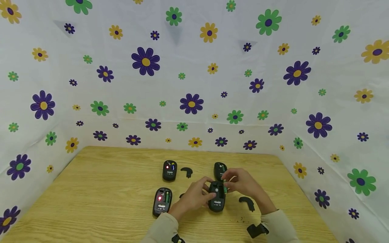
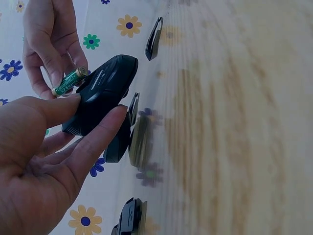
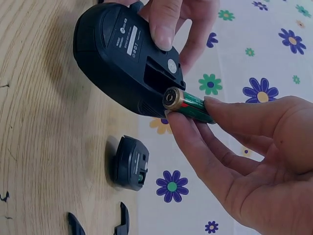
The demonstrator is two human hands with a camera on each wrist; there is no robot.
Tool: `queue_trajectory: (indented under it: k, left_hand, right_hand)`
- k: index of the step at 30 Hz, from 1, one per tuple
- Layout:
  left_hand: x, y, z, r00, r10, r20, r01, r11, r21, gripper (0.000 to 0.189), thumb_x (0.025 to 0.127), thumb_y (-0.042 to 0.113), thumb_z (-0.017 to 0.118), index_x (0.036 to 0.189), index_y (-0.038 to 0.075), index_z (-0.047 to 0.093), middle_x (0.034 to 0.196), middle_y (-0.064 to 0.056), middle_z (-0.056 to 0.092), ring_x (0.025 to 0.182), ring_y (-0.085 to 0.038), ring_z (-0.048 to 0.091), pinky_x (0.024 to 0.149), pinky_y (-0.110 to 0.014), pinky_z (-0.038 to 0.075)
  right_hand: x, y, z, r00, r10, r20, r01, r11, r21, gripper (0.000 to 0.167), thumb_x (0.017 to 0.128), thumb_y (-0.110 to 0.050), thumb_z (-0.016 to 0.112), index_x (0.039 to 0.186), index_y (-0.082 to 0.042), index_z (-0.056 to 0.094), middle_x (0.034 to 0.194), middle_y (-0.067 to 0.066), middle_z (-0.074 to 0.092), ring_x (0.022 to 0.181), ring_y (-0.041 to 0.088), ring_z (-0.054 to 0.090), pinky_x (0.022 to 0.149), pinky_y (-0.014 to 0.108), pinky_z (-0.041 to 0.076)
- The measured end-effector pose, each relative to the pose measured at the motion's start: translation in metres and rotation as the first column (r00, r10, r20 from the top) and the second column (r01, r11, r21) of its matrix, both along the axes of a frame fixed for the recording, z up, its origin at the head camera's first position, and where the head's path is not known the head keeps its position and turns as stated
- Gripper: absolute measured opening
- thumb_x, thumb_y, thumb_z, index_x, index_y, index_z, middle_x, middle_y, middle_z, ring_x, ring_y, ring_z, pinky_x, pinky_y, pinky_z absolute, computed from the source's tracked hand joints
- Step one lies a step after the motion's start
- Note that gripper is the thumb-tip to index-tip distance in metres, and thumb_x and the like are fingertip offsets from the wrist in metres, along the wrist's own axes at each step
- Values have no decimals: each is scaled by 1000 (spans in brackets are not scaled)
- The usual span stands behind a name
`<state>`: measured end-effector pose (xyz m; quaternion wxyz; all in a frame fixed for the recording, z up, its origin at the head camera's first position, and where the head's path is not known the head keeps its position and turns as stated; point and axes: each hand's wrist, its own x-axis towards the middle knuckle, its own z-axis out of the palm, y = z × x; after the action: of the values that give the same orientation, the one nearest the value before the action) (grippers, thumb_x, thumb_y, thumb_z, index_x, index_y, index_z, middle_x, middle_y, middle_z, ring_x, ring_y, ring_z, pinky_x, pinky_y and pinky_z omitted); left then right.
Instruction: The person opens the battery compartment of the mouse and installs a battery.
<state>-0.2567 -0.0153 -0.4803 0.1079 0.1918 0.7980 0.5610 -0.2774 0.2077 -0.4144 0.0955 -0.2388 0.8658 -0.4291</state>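
Note:
My left hand [image 1: 194,199] holds a black computer mouse [image 1: 216,203] by its sides, underside up and raised off the table. Its battery slot [image 3: 159,76] is uncovered and looks vacant in the right wrist view. Between thumb and fingers, my right hand [image 1: 243,184] pinches a green battery [image 3: 193,106] with a gold-coloured end. The battery [image 2: 70,81] is right beside the slot's edge; whether it touches the mouse cannot be told. Just behind lies another overturned mouse [image 1: 219,168], with a green battery inside, partly hidden by the held mouse and right hand.
Two overturned mice, one farther back [image 1: 169,172] and one nearer [image 1: 162,204], glow red on the left with batteries in them. Loose black covers lie near the back [image 1: 187,171] and at the right [image 1: 247,203]. Flowered cloth [image 1: 188,67] walls the wooden table [image 1: 115,189].

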Motion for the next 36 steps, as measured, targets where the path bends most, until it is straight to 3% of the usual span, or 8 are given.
queue_trajectory:
  k: [20,27,36]
  left_hand:
    - [0,-3,1,1000,1,-7,-1,1000,1,42,98,12,71,137,11,55,111,-16,69,85,-18,74,61,-32,64]
    - [-1,-5,3,1000,5,-2,-5,1000,-1,42,99,13,70,138,11,55,112,-16,68,83,-18,72,61,-31,64]
    - [-1,-7,2,1000,7,3,-7,1000,0,42,99,12,69,138,11,55,111,-16,68,84,-19,72,62,-34,64]
  right_hand:
    - [0,-13,-1,997,-25,-74,29,998,63,9,95,0,70,104,1,72,95,14,70,80,17,68,71,36,67]
    - [0,-18,1,997,-46,-67,52,994,94,10,94,1,71,103,0,75,93,12,72,78,16,69,72,42,66]
    - [0,-20,-3,995,-59,-79,68,991,115,8,92,-2,74,98,0,79,95,12,77,79,17,74,69,29,65]
